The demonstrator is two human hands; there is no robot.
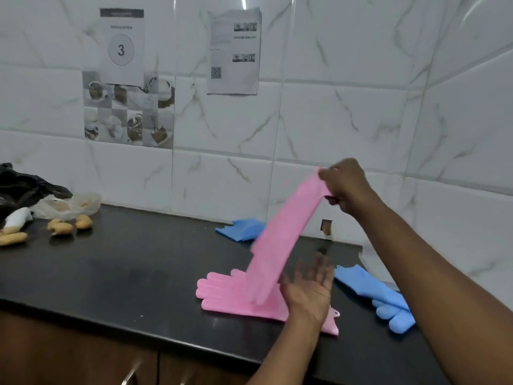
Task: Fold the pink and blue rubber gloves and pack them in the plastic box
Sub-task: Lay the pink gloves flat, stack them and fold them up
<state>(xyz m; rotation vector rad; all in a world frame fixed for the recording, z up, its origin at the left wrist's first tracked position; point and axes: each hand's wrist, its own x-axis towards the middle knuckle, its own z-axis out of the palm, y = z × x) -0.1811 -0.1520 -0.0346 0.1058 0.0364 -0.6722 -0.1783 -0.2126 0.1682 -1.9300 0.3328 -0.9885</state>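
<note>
We see the right hand (342,183) raised above the counter (133,262), its fingers pinched on the cuff end of a pink glove (280,240), which hangs down and leftward from that grip, motion-blurred along its length. The left hand (309,287) is lower and nearer to us, palm open and fingers spread, gripping nothing; it hovers by the lower end of the hanging glove, and we cannot tell whether it touches it. Under both lies a second pink glove (222,290), flat on the counter with its fingers pointing left and its cuff running under the left wrist toward the counter's front edge. Just right of the left hand a blue glove (374,293) lies flat, fingers toward the front right, partly hidden by the right forearm. Another blue glove (244,229) rests farther back near the wall (333,107), partly hidden behind the hanging pink one. We find no plastic box in view. Far left on the counter sit a black bag (22,187), a clear bag (72,205) and a few tan lumps (59,227) we cannot identify. On the tiled wall hang a sheet (121,45) bearing the numeral 3 and a second printed page (234,51).
</note>
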